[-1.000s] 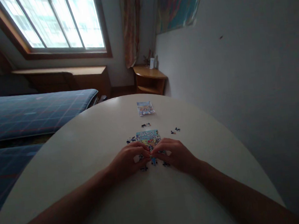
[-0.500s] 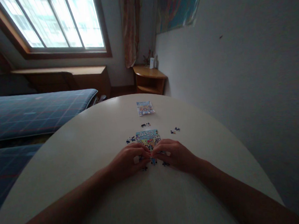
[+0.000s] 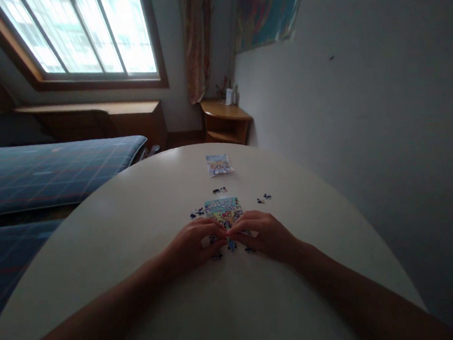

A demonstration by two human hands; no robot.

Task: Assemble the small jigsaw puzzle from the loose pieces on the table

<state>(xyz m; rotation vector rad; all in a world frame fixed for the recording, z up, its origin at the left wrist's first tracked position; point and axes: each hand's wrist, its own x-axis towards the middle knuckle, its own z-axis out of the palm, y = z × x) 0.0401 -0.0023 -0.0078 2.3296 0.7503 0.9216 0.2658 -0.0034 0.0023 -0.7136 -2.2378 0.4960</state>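
Note:
A small, partly built colourful jigsaw puzzle (image 3: 224, 210) lies on the round white table (image 3: 143, 219). My left hand (image 3: 193, 245) and my right hand (image 3: 262, 234) rest side by side at its near edge, fingers curled and fingertips pinched together over a small blue puzzle piece (image 3: 230, 245). Loose dark pieces lie left of the puzzle (image 3: 197, 213), beyond it (image 3: 219, 190) and to its right (image 3: 263, 198). More pieces peek out under my hands.
A small printed picture card (image 3: 218, 165) lies farther back on the table. The wall (image 3: 364, 115) runs close along the right. A blue plaid bed (image 3: 48, 172) sits left, a wooden corner shelf (image 3: 225, 120) behind, a window above.
Both hands stay pinched at the puzzle's near edge; only the view shifts very slightly.

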